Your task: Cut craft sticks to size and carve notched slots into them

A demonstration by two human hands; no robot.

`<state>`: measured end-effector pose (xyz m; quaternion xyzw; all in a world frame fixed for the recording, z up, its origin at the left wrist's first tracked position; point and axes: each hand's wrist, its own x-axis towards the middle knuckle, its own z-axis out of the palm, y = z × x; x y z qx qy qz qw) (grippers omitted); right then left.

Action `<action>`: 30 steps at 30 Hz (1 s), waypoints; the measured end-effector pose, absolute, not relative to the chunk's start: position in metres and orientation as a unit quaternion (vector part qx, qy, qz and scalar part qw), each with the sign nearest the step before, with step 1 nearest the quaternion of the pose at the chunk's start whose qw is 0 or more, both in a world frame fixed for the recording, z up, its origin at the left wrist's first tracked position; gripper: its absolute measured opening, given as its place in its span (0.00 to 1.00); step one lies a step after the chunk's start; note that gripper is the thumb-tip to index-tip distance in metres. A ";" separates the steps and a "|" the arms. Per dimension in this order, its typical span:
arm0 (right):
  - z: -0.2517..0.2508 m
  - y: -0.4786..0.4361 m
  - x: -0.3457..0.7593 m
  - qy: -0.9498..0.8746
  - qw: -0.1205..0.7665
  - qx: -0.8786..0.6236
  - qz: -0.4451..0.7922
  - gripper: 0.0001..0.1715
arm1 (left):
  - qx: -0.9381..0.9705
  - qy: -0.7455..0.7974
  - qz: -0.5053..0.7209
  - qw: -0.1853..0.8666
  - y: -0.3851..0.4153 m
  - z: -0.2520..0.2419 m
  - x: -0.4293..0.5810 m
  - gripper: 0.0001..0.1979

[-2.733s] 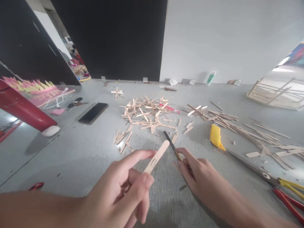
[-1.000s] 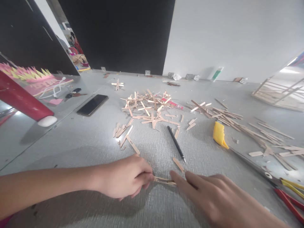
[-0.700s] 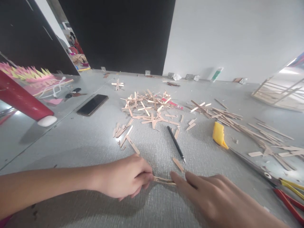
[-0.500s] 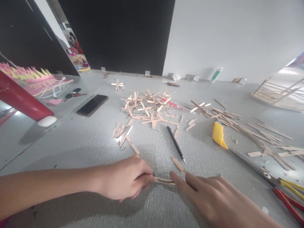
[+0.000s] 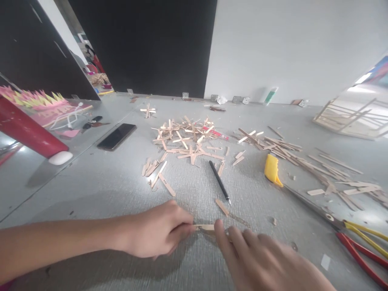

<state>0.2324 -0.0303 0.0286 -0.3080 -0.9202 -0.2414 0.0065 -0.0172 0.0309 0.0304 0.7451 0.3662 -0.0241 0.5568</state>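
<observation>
My left hand (image 5: 157, 232) is curled low over the grey floor, pinching one end of a flat wooden craft stick (image 5: 204, 227). My right hand (image 5: 260, 260) rests beside it with fingers stretched out, the index fingertip pressing on the stick's other end. A short stick piece (image 5: 222, 207) lies just beyond the fingers. A black pen (image 5: 219, 182) lies a little farther off, pointing toward me.
A heap of craft sticks (image 5: 184, 141) and a second scatter of sticks (image 5: 291, 155) lie ahead. A yellow plastic piece (image 5: 272, 170), red-and-yellow handled tool (image 5: 360, 242), black phone (image 5: 117, 136) and red cylinder (image 5: 27, 135) are around. A stick frame (image 5: 348, 117) stands far right.
Since 2.7 s ago the pen left my right hand and lies on the floor; the stick went from raised to flat on the floor. My right fingers have slid left along it.
</observation>
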 end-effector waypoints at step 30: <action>0.011 -0.035 0.217 -0.906 0.021 -0.316 -0.281 0.31 | 0.742 0.385 0.024 0.549 0.022 0.016 -0.015 0.26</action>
